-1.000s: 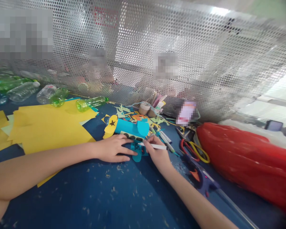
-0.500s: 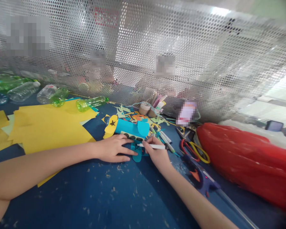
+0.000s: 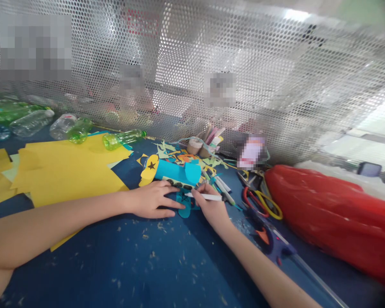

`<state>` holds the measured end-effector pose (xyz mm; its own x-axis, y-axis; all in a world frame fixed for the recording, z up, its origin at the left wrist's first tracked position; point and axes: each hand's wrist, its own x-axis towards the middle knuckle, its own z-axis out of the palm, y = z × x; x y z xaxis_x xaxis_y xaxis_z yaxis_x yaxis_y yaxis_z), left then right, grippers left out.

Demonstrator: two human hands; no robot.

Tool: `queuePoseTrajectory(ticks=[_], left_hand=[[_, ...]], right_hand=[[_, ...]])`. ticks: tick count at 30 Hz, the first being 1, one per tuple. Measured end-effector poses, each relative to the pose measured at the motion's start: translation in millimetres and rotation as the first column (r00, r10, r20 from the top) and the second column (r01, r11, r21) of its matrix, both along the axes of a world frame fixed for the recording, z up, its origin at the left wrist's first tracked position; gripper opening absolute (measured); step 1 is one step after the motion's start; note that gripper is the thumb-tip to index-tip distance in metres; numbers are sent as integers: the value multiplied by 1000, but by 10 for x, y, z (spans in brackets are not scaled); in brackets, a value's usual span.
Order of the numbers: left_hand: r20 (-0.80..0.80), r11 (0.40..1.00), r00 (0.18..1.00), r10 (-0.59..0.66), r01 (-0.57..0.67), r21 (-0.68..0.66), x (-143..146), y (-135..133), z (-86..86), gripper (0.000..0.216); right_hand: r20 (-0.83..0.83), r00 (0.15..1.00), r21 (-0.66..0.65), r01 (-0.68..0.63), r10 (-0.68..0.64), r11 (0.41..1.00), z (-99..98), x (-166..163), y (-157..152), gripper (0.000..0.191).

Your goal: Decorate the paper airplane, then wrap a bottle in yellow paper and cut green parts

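My left hand (image 3: 152, 199) lies flat on the blue table, fingers stretched out, pressing down a small teal paper piece (image 3: 183, 204) with a black star drawn on it. My right hand (image 3: 211, 206) is closed round a white marker pen (image 3: 205, 196), whose tip rests on that teal piece. Just behind both hands lies a teal paper-roll craft (image 3: 175, 172) with a yellow end bearing a black star and a row of dark dots along its side.
Yellow paper sheets (image 3: 64, 171) cover the left. Empty plastic bottles (image 3: 73, 128) lie at the back left. Paper scraps and a tape roll (image 3: 195, 145) sit behind the craft. Scissors (image 3: 263, 201), a glue gun (image 3: 272, 244) and a red plastic bag (image 3: 333, 214) are on the right. A perforated metal screen (image 3: 192, 64) walls the back.
The marker's tip has shifted slightly left over the teal piece. My left hand has stayed in place.
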<state>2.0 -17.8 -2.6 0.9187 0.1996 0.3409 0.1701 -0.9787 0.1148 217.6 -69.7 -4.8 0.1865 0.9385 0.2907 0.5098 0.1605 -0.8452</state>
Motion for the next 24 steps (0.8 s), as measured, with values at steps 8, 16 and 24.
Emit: queuePoseTrajectory(ticks=[8, 16, 24], left_hand=[[-36, 1000, 999, 18, -18, -2, 3, -3, 3, 37], [-45, 1000, 999, 21, -20, 12, 4, -4, 17, 37], [-32, 1000, 999, 16, -15, 9, 7, -7, 14, 37]], right_hand=[[-7, 1000, 16, -12, 12, 1000, 1, 0, 5, 30], [-8, 1000, 17, -4, 4, 1000, -7, 3, 8, 27], [1, 1000, 22, -6, 6, 1000, -5, 16, 15, 28]])
